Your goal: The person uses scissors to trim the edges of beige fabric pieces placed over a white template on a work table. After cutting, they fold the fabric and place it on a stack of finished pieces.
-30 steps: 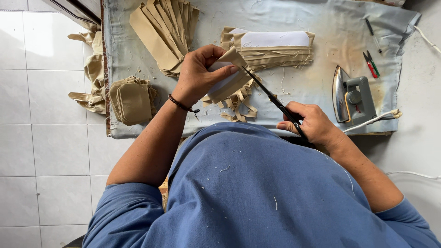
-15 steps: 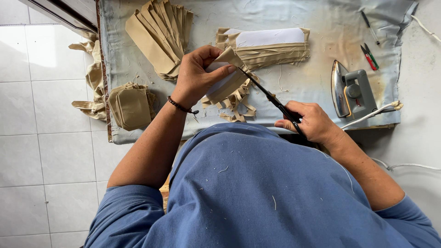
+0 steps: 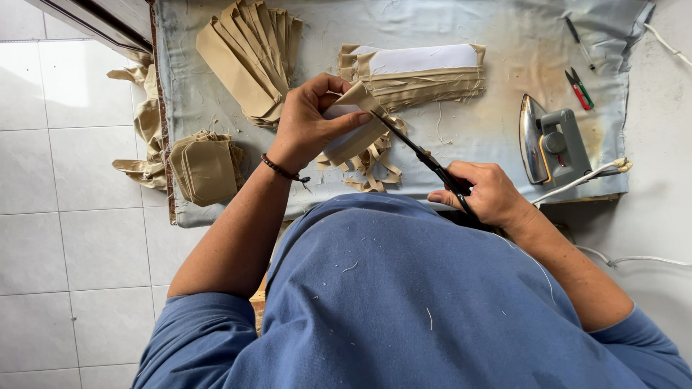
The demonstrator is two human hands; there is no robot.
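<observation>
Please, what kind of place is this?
Probably a small sewing or tailoring workshop: stacks of cut tan fabric pieces lie on a padded pressing table, an iron stands nearby, and the right hand works scissors.

Cloth cover [image 3: 461,21]: pale blue, stained, spread over the whole tabletop.
Iron [image 3: 551,140]: grey, lying on its side near the right edge.
Snips [image 3: 579,88]: red and green, by the far right corner.
Fanned stack [image 3: 249,54]: tan pieces at the far left.
Small stack [image 3: 207,167]: tan, near the left edge.
Scraps [image 3: 140,130]: hanging off the left edge.
Floor [image 3: 65,216]: white tiles.
</observation>
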